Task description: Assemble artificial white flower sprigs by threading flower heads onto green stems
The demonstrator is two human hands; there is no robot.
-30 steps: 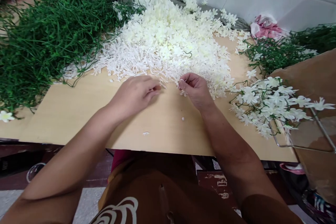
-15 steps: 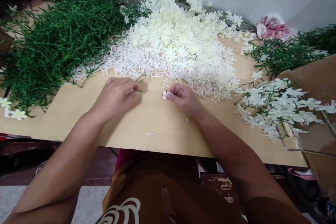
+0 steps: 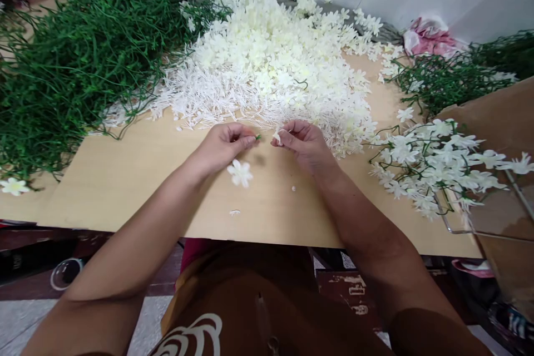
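Observation:
My left hand (image 3: 223,144) pinches a thin green stem whose tip (image 3: 258,137) pokes out past the fingertips; a white flower (image 3: 240,172) hangs just below the hand. My right hand (image 3: 303,142) pinches a small white flower piece (image 3: 277,137), a finger's width from the stem tip. Both hands hover over the light wooden board (image 3: 137,178), at the near edge of a big heap of loose white flowers (image 3: 275,61).
A tangle of green stems (image 3: 70,55) fills the left side. Finished stems with white flowers (image 3: 434,164) lie at the right beside a brown cardboard box (image 3: 500,122). More green stems (image 3: 450,80) and a pink bag (image 3: 429,39) are behind. Small white bits (image 3: 233,212) lie on the board.
Both hands came together near the heap's edge. The right hand brought its flower piece up to the stem tip in the left hand. A white flower now shows below the left hand.

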